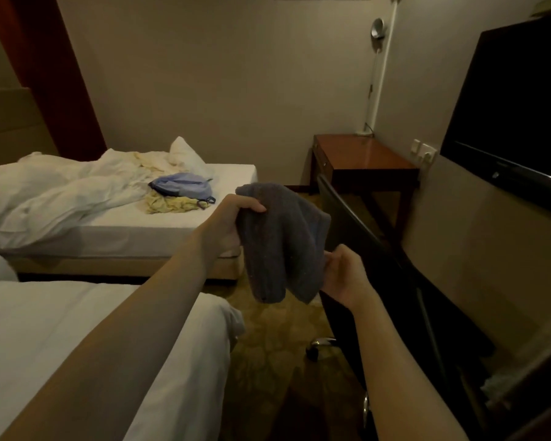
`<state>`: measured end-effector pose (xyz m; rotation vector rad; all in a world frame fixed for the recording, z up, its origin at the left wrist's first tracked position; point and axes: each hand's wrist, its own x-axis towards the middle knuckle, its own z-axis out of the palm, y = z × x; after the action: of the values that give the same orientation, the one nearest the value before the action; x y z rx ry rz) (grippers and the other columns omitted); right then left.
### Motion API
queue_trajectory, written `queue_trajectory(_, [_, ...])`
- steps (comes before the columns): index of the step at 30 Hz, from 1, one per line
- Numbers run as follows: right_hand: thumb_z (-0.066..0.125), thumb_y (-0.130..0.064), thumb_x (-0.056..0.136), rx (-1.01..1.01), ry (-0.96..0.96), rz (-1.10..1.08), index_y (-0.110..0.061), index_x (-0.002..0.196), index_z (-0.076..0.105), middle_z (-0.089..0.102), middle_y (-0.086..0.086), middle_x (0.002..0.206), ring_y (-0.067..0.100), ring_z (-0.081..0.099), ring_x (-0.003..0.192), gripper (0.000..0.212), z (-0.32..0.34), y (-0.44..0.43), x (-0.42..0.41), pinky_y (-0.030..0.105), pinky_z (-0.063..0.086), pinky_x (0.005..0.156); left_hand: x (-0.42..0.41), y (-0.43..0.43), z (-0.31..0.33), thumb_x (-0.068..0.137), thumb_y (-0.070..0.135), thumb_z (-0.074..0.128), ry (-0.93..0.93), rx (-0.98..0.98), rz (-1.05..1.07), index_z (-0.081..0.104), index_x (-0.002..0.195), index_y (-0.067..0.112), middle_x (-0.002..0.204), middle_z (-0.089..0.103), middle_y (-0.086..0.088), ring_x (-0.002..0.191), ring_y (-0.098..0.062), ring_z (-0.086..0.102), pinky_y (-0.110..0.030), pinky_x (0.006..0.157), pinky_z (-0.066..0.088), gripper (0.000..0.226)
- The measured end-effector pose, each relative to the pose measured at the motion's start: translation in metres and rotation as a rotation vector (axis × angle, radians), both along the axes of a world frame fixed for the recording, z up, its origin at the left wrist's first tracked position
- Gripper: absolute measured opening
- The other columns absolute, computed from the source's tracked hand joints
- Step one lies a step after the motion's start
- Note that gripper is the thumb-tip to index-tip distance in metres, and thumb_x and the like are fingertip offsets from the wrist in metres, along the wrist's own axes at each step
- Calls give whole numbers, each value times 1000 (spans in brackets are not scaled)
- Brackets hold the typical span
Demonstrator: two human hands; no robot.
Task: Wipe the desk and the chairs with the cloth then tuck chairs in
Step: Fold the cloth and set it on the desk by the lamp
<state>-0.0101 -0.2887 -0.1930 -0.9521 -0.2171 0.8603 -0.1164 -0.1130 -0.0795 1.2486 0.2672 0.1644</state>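
**Dim hotel room: grey cloth held up between both hands**

Low light, beige walls. 2 beds fill the left half of the frame. Near bed (45,313), lower left: white sheet, smooth. Far bed (140,230), centre left: white duvet (45,192) crumpled across it, with a pale blue backpack (182,186) lying on a bunched piece of yellow fabric (169,205) near the mattress edge.

Upper right of centre: brown wooden worktop (363,157) set in the room corner, its top bare but for the base of a tall lamp (377,30) at the back. Wall sockets (423,152) sit just beside its right end. Large dark television (516,106) on the right wall.

Dark chair (350,224) stands right of centre, its back turned toward the camera, between the viewer and the worktop. It is pulled out, apart from the worktop. Patterned carpet (268,345) runs along the aisle below.

Cloth (280,243): dark grey, thick, hanging in mid-air at frame centre, clear of the worktop and in front of the chair.

Left hand (233,221): fingers curled over the cloth's upper left edge, gripping it, arm reaching in from the lower left.

Right hand (344,275): lower and to the right, fingers and thumb pinching the cloth's lower right side.
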Motion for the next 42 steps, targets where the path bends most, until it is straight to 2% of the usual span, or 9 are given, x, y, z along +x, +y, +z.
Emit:
queue_trajectory(2, [60,-34,69,97,86,-4,-7,88,55,47,11,85,24,49,73,33,-7,6,14,33,38,71,16,8,-3,82,-1,44,-29,-37,-3,59,88,8,81,62,-7,83,-19,57,-32,75,46,19])
queue_trajectory(10, [76,-52,60,178,42,133,-3,105,55,49,11,90,26,48,80,70,-7,47,55,34,35,72,82,53,-27,65,3,48,-29,-66,-32,57,85,8,81,57,-8,82,-19,55,-30,75,44,22])
queue_trajectory(15, [79,-47,63,340,128,-20,-3,131,50,57,18,129,35,54,119,86,6,84,103,43,43,94,124,97,-38,63,1,45,-4,-57,-122,53,80,7,77,56,-9,79,-20,55,-31,73,43,20])
queue_trajectory(21, [71,-23,77,-138,-143,-204,-9,127,54,61,14,123,28,62,104,54,42,156,163,36,53,73,185,162,-31,82,-7,35,121,127,-165,54,79,3,74,60,-8,78,-20,56,-29,70,46,21])
queue_trajectory(23, [72,-15,77,-237,-173,-350,-11,130,49,59,11,123,28,59,107,57,45,177,185,40,53,79,205,184,-30,78,-1,48,128,154,-171,57,91,3,85,62,-10,85,-22,58,-31,75,47,15])
queue_trajectory(26, [76,-16,74,-385,-236,-495,-18,135,40,51,8,129,31,50,119,71,46,199,218,52,45,97,237,217,-35,80,12,64,223,268,-144,50,118,2,118,55,-18,106,-28,55,-33,83,47,42])
queue_trajectory(31, [72,3,75,-491,-508,-449,-26,148,21,31,10,149,31,33,136,93,55,226,259,48,39,105,288,255,-47,86,17,65,337,424,-95,40,131,0,124,52,-15,116,-30,51,-36,96,45,54])
queue_trajectory(35, [73,-2,77,-666,-789,-433,-24,141,40,41,7,144,26,37,135,75,52,248,303,45,39,107,334,282,-53,85,22,66,396,525,-6,39,133,-2,136,46,-16,127,-34,44,-40,104,39,60])
queue_trajectory(42, [76,-13,76,-757,-905,-425,-22,128,56,55,4,130,23,49,123,56,57,279,414,38,46,101,438,312,-40,78,15,74,325,629,110,41,131,1,137,45,-16,126,-34,45,-41,105,42,63])
